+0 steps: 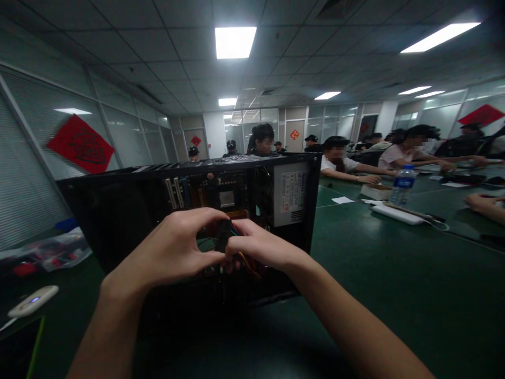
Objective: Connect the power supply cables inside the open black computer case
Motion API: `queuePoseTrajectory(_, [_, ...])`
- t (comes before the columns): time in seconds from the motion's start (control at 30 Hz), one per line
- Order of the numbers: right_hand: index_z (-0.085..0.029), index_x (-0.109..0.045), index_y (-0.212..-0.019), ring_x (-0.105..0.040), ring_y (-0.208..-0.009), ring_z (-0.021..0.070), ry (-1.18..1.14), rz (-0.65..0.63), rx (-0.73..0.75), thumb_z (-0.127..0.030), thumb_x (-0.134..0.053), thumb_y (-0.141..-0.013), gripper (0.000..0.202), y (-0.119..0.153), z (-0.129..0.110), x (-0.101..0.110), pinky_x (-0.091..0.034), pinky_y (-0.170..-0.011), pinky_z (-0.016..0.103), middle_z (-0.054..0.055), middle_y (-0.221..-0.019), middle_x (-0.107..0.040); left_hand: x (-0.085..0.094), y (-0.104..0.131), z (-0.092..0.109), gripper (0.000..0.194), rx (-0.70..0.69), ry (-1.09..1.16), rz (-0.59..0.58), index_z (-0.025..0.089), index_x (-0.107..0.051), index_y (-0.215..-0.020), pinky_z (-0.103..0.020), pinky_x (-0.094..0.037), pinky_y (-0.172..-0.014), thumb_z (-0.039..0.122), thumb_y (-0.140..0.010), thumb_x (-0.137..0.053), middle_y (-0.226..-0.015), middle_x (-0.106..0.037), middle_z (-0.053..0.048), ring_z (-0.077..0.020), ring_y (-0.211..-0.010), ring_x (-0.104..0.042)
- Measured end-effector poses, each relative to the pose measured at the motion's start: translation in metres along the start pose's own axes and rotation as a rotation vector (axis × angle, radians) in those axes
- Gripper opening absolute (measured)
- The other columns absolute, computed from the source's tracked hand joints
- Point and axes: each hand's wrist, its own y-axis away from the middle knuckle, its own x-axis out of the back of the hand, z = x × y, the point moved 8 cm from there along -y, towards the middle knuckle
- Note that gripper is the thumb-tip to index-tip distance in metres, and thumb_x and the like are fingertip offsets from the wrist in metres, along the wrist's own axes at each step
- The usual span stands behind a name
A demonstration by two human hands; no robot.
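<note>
An open black computer case (130, 210) stands on the table in front of me, its inside facing me. At its opening, my left hand (177, 245) pinches a black cable connector (223, 236) between thumb and fingertips. My right hand (260, 245) grips the same connector from the right, thumb and fingers closed on it. Coloured wires (249, 266) trail from beneath my right hand. Behind my hands are memory sticks (175, 192) and a silver chip or heatsink (226, 199). A labelled power supply (290, 197) sits at the case's upper right. My hands hide part of the interior.
On the green table (394, 284), a water bottle (403, 185), a white power strip-like bar (397, 214) and a small box (376, 191) lie to the right. At left are a plastic bag (59, 252), a white device (33, 301) and a green-edged dark object (21, 350). Several people sit beyond.
</note>
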Motion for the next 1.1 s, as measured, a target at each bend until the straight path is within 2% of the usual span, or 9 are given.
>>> queuePoseTrajectory(0.23, [-0.015,-0.059,-0.071,-0.058,-0.060,0.0116,0.009,-0.008,0.041,-0.018,-0.054,-0.071,0.006,0.007,-0.006,0.004,-0.045,-0.055,0.020,0.000,-0.064,-0.063,-0.001,-0.005,0.005,0.052,-0.027,0.030,0.017,0.022,-0.063,-0.124,-0.031,-0.054,-0.091,0.042,-0.077,-0.073,-0.117,-0.071,-0.007,-0.0243,-0.105,-0.067])
queuePoseTrajectory(0.47, [-0.014,-0.060,-0.073,-0.057,-0.058,0.0115,0.045,0.006,0.046,-0.020,-0.054,-0.072,0.009,0.004,-0.004,0.011,-0.046,-0.055,0.021,0.000,-0.062,-0.063,-0.006,-0.008,0.001,0.055,-0.069,-0.041,0.033,0.022,-0.059,-0.130,-0.034,-0.053,-0.096,0.037,-0.079,-0.072,-0.122,-0.068,-0.008,-0.0246,-0.109,-0.065])
queuePoseTrajectory(0.7, [-0.013,-0.058,-0.071,-0.058,-0.059,0.0116,0.058,-0.041,0.052,-0.020,-0.052,-0.075,0.010,0.003,-0.006,0.007,-0.047,-0.057,0.022,0.001,-0.065,-0.063,-0.006,-0.009,0.001,0.052,-0.099,-0.046,0.032,0.022,-0.060,-0.128,-0.033,-0.053,-0.095,0.038,-0.079,-0.072,-0.121,-0.069,-0.007,-0.0244,-0.109,-0.065])
queuePoseTrajectory(0.8, [-0.014,-0.058,-0.076,-0.059,-0.060,0.0119,0.070,-0.041,0.057,-0.018,-0.052,-0.078,0.008,0.003,-0.006,0.007,-0.047,-0.056,0.021,0.000,-0.066,-0.062,-0.006,-0.009,-0.001,0.051,-0.103,-0.039,0.032,0.023,-0.059,-0.129,-0.032,-0.053,-0.095,0.037,-0.081,-0.070,-0.121,-0.069,-0.007,-0.0236,-0.109,-0.065])
queuePoseTrajectory(0.9, [-0.015,-0.056,-0.094,-0.060,-0.063,0.0122,0.069,-0.049,0.087,-0.023,-0.054,-0.086,0.011,0.005,-0.008,0.006,-0.049,-0.058,0.023,-0.001,-0.073,-0.061,-0.003,-0.007,-0.008,0.049,-0.096,-0.036,0.051,0.023,-0.059,-0.128,-0.032,-0.054,-0.093,0.040,-0.083,-0.069,-0.119,-0.069,-0.007,-0.0233,-0.107,-0.066])
queuePoseTrajectory(0.97, [-0.017,-0.051,-0.110,-0.061,-0.071,0.0134,0.113,0.003,0.129,-0.034,-0.054,-0.092,0.025,0.005,-0.011,0.011,-0.052,-0.066,0.026,0.000,-0.083,-0.062,0.001,-0.005,-0.015,0.051,-0.078,-0.033,0.069,0.023,-0.059,-0.127,-0.032,-0.054,-0.092,0.046,-0.083,-0.069,-0.120,-0.068,-0.008,-0.0237,-0.107,-0.066])
queuePoseTrajectory(1.03, [-0.018,-0.048,-0.118,-0.063,-0.088,0.0156,0.213,0.152,0.218,-0.042,-0.049,-0.097,0.032,0.005,-0.017,0.023,-0.052,-0.082,0.031,0.003,-0.099,-0.064,0.006,-0.003,-0.022,0.055,-0.051,-0.028,0.092,0.023,-0.058,-0.128,-0.033,-0.055,-0.092,0.052,-0.082,-0.068,-0.122,-0.068,-0.008,-0.0246,-0.108,-0.065])
queuePoseTrajectory(1.1, [-0.018,-0.048,-0.119,-0.061,-0.103,0.0167,0.332,0.332,0.325,-0.038,-0.041,-0.101,0.028,0.004,-0.022,0.037,-0.047,-0.094,0.034,0.006,-0.110,-0.062,0.011,-0.001,-0.026,0.059,-0.027,-0.025,0.114,0.023,-0.059,-0.128,-0.034,-0.055,-0.093,0.057,-0.081,-0.069,-0.122,-0.068,-0.008,-0.0256,-0.110,-0.065])
